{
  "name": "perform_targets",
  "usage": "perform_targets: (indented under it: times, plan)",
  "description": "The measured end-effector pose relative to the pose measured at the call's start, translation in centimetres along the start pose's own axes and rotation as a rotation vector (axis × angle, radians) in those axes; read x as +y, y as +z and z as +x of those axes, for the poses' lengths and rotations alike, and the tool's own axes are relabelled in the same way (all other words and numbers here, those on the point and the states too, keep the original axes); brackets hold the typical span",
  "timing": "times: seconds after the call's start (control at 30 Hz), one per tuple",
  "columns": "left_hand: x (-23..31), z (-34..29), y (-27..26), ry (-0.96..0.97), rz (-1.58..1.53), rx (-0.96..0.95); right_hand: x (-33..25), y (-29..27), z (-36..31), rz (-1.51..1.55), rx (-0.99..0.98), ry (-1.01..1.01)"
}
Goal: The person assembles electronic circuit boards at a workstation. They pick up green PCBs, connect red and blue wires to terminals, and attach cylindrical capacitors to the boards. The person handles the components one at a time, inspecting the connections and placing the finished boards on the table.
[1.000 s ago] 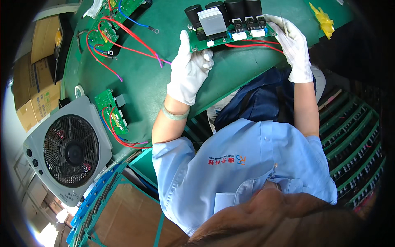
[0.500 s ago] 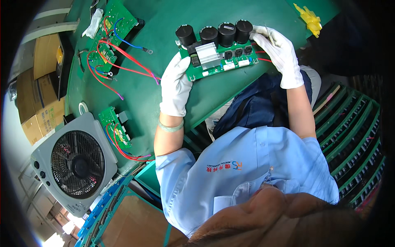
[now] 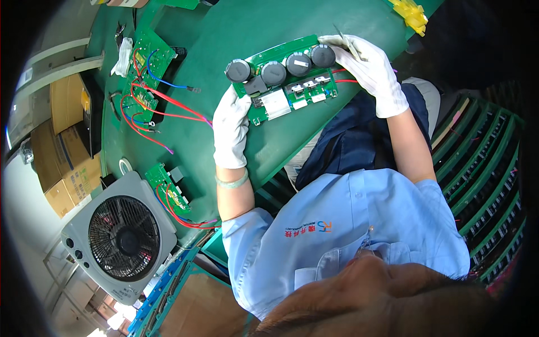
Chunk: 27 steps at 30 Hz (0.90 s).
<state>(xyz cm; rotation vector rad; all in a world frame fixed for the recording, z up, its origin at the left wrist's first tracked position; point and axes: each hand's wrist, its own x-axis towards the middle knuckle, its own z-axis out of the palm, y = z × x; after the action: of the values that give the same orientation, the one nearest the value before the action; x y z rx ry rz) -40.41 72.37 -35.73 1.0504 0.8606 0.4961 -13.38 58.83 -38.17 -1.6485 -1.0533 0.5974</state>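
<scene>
Between my two white-gloved hands is a green circuit board (image 3: 312, 42), lifted over the table and tilted. It carries several black cylindrical capacitors, a silver heat sink (image 3: 275, 104) and a row of small parts along its near edge. My left hand (image 3: 231, 132) is closed on the board's left end, its thumb at the front. My right hand (image 3: 368, 70) grips the right end, and thin metal tweezers (image 3: 353, 51) are tucked between its fingers. Red wires (image 3: 347, 81) run from the board's right end behind that hand.
On the green table (image 3: 208, 50), a wired circuit board (image 3: 147, 62) lies at the far left, with a smaller board (image 3: 168, 188) nearer. A grey box fan (image 3: 120, 241) stands at the left edge. Yellow material (image 3: 411, 17) lies far right; a green slotted rack (image 3: 483, 191) stands right.
The board has tipped, so the capacitor tops and its far edge show more. Both hands have moved slightly left with it, while the surroundings have shifted a little in view.
</scene>
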Motion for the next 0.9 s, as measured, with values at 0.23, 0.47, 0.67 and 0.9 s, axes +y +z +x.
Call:
perform_targets:
  times: [0.23,0.47,0.67,0.9]
  plan:
    - [0.6,-0.3,1.3,0.027,0.013,0.037,-0.3,0.0,-0.1,-0.046,0.015,-0.015]
    - [0.4,-0.5,0.2,0.033,0.121,0.043,-0.3,-0.4,0.0,0.063,-0.076,0.088]
    - [0.7,-0.3,0.6,0.053,0.272,0.045,0.8,-1.5,0.2,0.154,-0.234,0.009]
    - [1.2,-0.8,1.6,0.028,0.291,0.065,-1.5,-3.9,-2.5,0.328,-0.245,0.172]
